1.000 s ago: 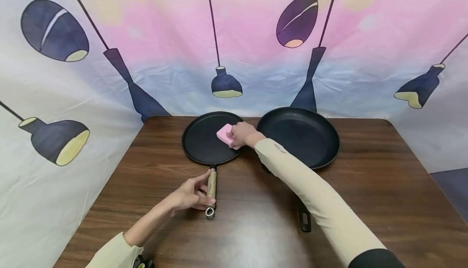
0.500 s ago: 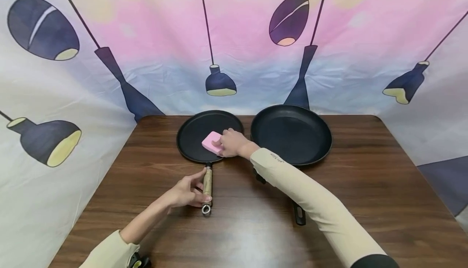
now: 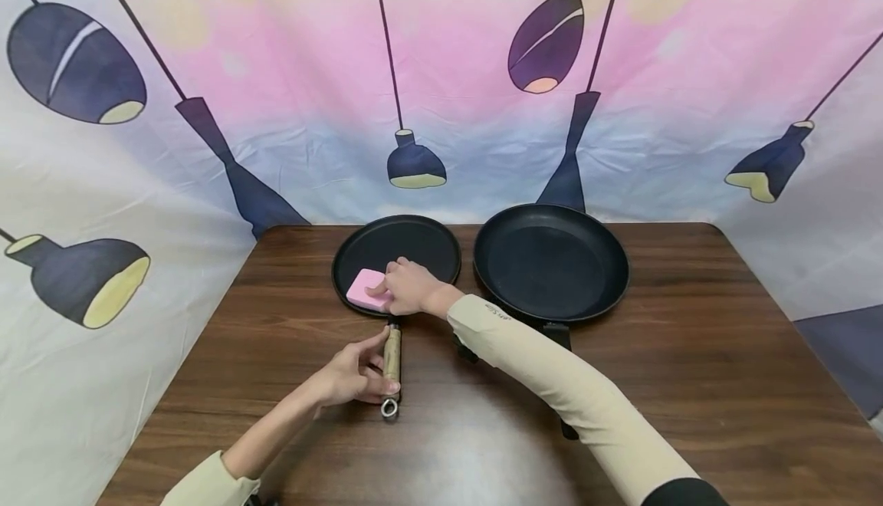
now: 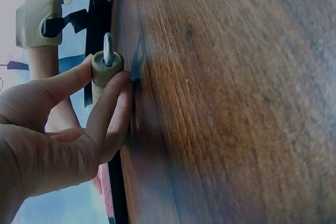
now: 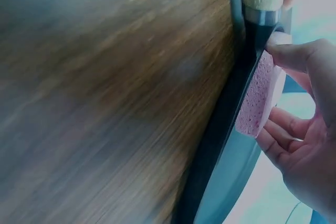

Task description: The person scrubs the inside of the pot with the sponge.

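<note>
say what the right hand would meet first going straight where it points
Probably the crepe pan's left rim, just past the pink sponge the right hand holds; depth is hard to judge.

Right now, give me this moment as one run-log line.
left hand: holds tan handle of smaller pan | right hand: grips pink sponge on that pan | larger pan: to its right

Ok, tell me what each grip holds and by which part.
The left grip holds the smaller pan by its tan handle; the right grip holds the pink sponge by opposite edges.
</note>
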`<state>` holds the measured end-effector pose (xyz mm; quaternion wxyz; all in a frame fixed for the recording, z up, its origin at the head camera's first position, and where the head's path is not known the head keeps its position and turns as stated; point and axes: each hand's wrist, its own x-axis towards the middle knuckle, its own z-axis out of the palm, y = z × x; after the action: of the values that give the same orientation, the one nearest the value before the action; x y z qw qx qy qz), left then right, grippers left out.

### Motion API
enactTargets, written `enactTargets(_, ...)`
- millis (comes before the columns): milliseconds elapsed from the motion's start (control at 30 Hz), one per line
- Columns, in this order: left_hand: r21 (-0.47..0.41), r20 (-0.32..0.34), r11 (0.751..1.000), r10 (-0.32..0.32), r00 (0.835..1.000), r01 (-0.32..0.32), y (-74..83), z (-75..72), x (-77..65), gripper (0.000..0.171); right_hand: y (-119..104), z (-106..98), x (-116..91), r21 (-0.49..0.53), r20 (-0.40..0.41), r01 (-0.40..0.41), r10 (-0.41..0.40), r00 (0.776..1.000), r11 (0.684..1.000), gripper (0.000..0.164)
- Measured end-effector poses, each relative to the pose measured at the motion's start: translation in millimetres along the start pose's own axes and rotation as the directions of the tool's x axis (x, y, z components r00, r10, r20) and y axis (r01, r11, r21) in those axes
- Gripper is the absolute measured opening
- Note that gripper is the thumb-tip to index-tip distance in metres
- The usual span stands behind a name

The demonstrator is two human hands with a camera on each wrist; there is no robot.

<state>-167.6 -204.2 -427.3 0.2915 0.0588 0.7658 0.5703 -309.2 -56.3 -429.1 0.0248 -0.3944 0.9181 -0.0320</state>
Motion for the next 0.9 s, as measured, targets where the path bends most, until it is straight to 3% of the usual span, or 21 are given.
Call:
enactTargets(300,0.032,-0.009,0.999,0.0,1.0,0.0,-3.4,3.7,-3.3,0.1,-17,8,31,-0.066,-0.026,-0.076,0.075,0.997,0.995,0.039)
enactTargets(633,0.041,-0.015,0.999,0.018,1.0,-0.017,0.2,8.0,0.7,0.101,-5,9,67,-0.139,-0.014,-0.228,0.228,0.974,0.964,0.032)
enactTargets(900,0.02,-0.032,1.0,0.022,0.999,-0.022,1.6,4.7,2.7,0.1,3,9,80,-0.139,-0.037,-0.26,0.257,0.966,0.956,0.05)
